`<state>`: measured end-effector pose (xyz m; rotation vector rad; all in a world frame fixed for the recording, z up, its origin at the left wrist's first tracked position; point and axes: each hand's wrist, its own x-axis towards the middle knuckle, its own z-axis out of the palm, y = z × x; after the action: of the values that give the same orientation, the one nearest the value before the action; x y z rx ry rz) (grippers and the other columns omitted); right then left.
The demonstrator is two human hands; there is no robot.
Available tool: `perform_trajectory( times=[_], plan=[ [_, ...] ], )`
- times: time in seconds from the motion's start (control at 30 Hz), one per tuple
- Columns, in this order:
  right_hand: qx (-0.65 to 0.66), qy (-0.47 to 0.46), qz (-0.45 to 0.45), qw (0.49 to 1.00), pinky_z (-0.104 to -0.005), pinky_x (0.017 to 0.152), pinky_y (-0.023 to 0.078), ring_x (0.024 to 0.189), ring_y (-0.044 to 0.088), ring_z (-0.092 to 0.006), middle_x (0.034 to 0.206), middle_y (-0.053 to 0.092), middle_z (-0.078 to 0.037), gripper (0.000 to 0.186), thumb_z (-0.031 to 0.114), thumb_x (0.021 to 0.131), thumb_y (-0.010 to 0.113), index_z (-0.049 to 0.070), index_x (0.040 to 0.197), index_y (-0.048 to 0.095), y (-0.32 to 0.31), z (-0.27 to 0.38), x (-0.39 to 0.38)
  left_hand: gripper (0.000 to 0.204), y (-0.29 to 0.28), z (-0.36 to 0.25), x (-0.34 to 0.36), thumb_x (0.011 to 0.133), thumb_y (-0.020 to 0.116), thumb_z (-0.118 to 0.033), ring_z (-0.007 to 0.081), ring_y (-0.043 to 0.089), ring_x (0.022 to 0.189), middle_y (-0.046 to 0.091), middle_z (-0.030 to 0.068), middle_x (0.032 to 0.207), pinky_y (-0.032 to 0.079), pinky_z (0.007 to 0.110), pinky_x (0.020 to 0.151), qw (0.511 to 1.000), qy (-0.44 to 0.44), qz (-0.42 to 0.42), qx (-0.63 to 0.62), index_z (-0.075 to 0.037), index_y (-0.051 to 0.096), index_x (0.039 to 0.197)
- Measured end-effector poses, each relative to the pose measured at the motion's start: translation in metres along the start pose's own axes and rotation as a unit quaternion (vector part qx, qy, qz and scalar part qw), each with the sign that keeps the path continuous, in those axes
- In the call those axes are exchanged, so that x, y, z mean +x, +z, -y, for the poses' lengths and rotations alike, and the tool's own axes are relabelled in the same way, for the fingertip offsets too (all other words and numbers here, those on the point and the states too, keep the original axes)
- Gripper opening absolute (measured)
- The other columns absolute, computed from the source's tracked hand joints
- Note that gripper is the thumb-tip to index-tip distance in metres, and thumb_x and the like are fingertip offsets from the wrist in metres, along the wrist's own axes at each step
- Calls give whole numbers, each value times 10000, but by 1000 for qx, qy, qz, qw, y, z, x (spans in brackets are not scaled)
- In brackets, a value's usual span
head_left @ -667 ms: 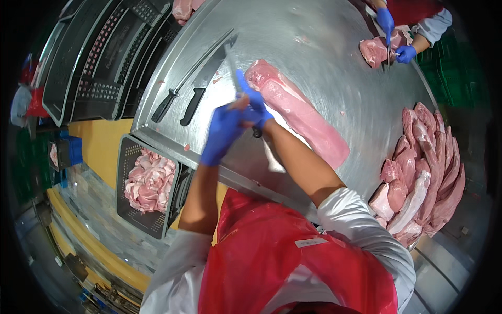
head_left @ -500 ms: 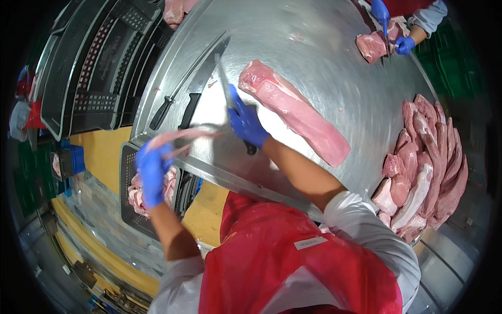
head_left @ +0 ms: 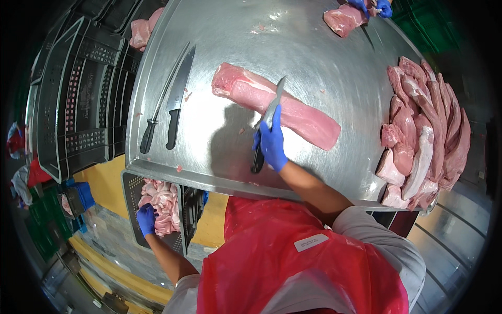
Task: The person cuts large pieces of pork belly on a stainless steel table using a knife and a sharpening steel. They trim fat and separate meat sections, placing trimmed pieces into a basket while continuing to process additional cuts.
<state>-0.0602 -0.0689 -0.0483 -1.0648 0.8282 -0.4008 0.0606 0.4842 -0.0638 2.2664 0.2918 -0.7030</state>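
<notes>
In my right hand (head_left: 273,144), blue-gloved, is a knife (head_left: 274,104) with a dark handle, gripped with the fingers closed. Its blade points away from me and passes over the middle of a long pink pork loin (head_left: 298,118) lying on the metal table (head_left: 209,172). My left hand (head_left: 147,219), also gloved in blue, is down at the pale meat trimmings (head_left: 166,206) in a grey crate (head_left: 129,191) below the table's edge. Its fingertips are hidden against the trimmings, so whether they hold a piece cannot be made out.
A second knife (head_left: 175,107) and a sharpening steel (head_left: 157,112) lie on the table at left. Long meat strips (head_left: 426,131) are heaped at right. Dark perforated crates (head_left: 86,104) stand at far left. A co-worker's gloved hands (head_left: 384,8) handle another meat piece (head_left: 342,20) at the far right.
My left hand has moved down to the crate, and the meat strip that hung from it is no longer distinguishable. My right hand has carried the knife rightward, over the loin.
</notes>
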Motion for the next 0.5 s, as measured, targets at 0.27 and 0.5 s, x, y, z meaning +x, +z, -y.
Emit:
perform_trajectory(
  times=[0.27, 0.5],
  plan=[
    [97, 25, 21, 995, -273, 473, 480, 558, 501, -109, 774, 516, -33, 746, 68, 1003, 438, 275, 1590, 28, 21, 39, 48, 215, -9, -147, -16, 936, 572, -51, 99, 562, 684, 663, 54, 850, 476, 260, 588, 972, 198, -119, 41, 57, 670, 1094],
    [97, 97, 123, 983, -276, 475, 501, 563, 530, -127, 764, 515, -38, 576, 74, 1018, 448, 238, 1535, 255, 49, -19, -44, 271, 3, -230, -14, 947, 550, -72, 149, 614, 857, 709, 111, 1001, 501, 290, 770, 951, 247, -134, 127, 68, 669, 1146]
  ],
)
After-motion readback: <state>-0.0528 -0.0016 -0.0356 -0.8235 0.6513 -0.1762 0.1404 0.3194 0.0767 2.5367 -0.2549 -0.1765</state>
